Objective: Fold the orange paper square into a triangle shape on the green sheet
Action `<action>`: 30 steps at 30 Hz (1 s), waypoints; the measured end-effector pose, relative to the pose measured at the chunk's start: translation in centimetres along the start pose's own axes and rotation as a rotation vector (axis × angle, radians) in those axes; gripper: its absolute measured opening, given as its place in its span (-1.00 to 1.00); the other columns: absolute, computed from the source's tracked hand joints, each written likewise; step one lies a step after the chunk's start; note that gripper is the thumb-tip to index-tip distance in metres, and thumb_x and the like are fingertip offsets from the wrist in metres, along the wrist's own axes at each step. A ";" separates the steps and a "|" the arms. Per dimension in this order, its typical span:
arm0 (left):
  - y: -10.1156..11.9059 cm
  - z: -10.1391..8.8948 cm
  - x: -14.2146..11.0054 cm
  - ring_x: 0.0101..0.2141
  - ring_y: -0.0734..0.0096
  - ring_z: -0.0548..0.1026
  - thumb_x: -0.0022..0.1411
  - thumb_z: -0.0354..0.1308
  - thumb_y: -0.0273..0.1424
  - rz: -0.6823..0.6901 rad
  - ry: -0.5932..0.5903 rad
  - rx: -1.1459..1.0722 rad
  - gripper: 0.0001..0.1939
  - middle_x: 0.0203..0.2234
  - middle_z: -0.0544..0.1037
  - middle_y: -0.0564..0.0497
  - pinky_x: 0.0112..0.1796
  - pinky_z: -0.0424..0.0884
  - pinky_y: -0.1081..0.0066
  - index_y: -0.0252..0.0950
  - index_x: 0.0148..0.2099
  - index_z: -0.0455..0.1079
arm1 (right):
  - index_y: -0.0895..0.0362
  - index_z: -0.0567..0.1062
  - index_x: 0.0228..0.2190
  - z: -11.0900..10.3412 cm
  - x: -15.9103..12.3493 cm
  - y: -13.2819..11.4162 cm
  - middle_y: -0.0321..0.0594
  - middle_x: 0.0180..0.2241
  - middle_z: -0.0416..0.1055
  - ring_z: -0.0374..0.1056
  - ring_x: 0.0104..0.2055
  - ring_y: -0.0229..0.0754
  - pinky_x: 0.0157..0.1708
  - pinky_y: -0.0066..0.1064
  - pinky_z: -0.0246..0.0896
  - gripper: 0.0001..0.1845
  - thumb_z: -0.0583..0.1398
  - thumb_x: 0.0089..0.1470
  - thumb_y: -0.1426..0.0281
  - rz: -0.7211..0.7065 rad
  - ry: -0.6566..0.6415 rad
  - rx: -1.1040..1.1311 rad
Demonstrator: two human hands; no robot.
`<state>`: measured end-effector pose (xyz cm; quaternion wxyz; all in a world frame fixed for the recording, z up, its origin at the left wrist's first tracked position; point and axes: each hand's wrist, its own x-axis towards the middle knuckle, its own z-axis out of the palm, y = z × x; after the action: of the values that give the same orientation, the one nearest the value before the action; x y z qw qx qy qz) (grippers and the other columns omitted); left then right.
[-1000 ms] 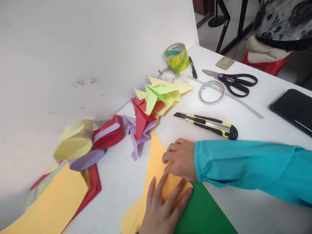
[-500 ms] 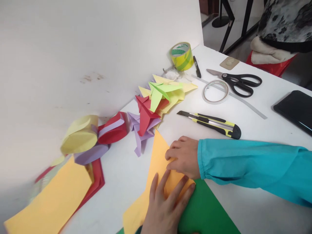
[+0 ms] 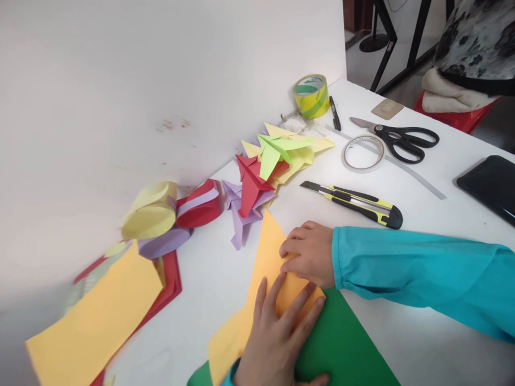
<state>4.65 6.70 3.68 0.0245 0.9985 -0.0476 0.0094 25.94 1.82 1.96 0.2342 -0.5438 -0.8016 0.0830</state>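
A folded sheet of orange paper (image 3: 263, 252) lies over a green sheet (image 3: 346, 343) on the white table. My left hand (image 3: 277, 332) rests flat on the orange paper with its fingers spread. Just beyond those fingers, my right hand (image 3: 309, 254) has its fingers bent and gripping the paper near its right side. Fingertips of the two hands almost meet. The hands cover part of the folds. Past the right hand lies a yellow and black utility knife (image 3: 354, 202), its blade end pointing left.
Folded paper shapes (image 3: 257, 182) and paper loops (image 3: 151, 214) line the wall. Orange strips (image 3: 96, 311) lie at left. Scissors (image 3: 406, 139), a tape ring (image 3: 364, 153), a tape roll (image 3: 311, 96), a marker (image 3: 335, 113) and a black phone (image 3: 491, 182) sit farther back. A person is at the upper right.
The camera view has swung slightly, so everything sits farther right. Both hands stay on the orange paper in nearly the same pose; more of my left thumb shows.
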 end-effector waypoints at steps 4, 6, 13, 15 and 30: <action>-0.1 0.0 0.1 0.24 -0.42 -0.21 -0.04 0.05 0.21 0.004 -0.030 0.027 -0.04 0.18 0.26 -0.11 0.13 -0.26 -0.31 -0.21 0.31 0.07 | 0.10 0.49 -0.14 0.2 0.0 0.0 -0.19 0.02 0.36 0.17 0.06 -0.11 -0.07 -0.20 0.00 -0.73 0.14 0.10 0.36 -0.006 0.023 -0.015; -0.2 0.0 0.1 0.24 -0.43 -0.22 -0.05 0.05 0.23 0.015 -0.038 0.037 -0.01 0.19 0.23 -0.12 0.13 -0.27 -0.31 -0.22 0.31 0.07 | 0.13 0.47 -0.12 0.2 0.0 0.1 -0.18 0.03 0.35 0.17 0.07 -0.10 -0.06 -0.21 0.01 -0.70 0.15 0.08 0.37 -0.003 0.019 -0.022; -0.1 0.1 0.0 0.25 -0.42 -0.22 -0.05 0.03 0.25 0.007 -0.038 0.025 0.02 0.24 0.15 -0.15 0.13 -0.30 -0.29 -0.24 0.32 0.03 | 0.17 0.37 0.01 0.1 0.2 0.5 -0.13 0.01 0.38 0.21 0.03 -0.08 -0.07 -0.19 0.05 -0.49 0.21 -0.03 0.41 -0.006 -0.042 0.019; 0.1 0.0 0.1 0.26 -0.39 -0.23 -0.04 0.01 0.25 -0.008 -0.042 0.021 0.01 0.25 0.14 -0.13 0.14 -0.31 -0.26 -0.23 0.33 0.01 | 0.18 0.36 0.02 0.1 0.1 0.6 -0.13 0.01 0.39 0.21 0.04 -0.08 -0.06 -0.18 0.05 -0.50 0.19 0.00 0.42 -0.003 -0.041 0.027; 0.1 0.0 0.3 0.26 -0.34 -0.32 0.03 -0.05 0.20 -0.025 -0.018 -0.024 -0.04 0.28 0.09 -0.05 0.12 -0.41 -0.23 -0.21 0.36 -0.09 | 0.12 0.39 0.02 0.0 -0.1 0.3 -0.17 0.00 0.41 0.22 0.02 -0.08 -0.09 -0.20 0.03 -0.58 0.12 0.09 0.44 0.020 -0.018 -0.023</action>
<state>4.93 6.55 3.66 0.0364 0.9987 -0.0355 -0.0003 26.23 1.88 1.86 0.2198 -0.5538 -0.7990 0.0808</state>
